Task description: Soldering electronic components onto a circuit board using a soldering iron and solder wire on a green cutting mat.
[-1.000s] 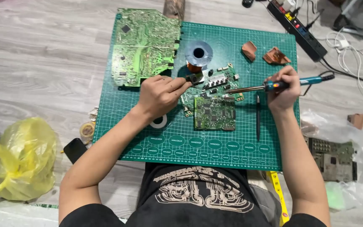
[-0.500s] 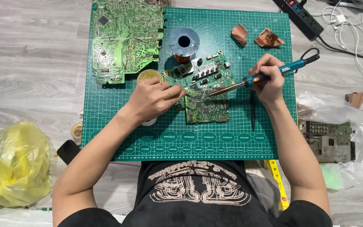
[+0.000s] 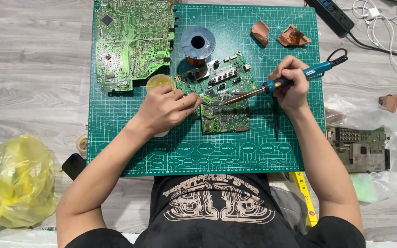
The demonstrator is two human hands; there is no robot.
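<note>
Grey plank floor carries our green cutting mat (image 3: 116, 138). Our right hand (image 3: 290, 85) fingers grip the soldering iron (image 3: 272, 86); left hand (image 3: 164, 108) fingers pinch solder wire onto the small circuit board (image 3: 224, 115) between them; a yellow bag (image 3: 17, 179) lies far left.

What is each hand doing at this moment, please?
Left hand: closed, pinching a thin tool or wire against the small circuit board.
Right hand: closed around the soldering iron.

floor (image 3: 33, 59): grey wood planks | light: even, soft | furniture: none seen
</note>
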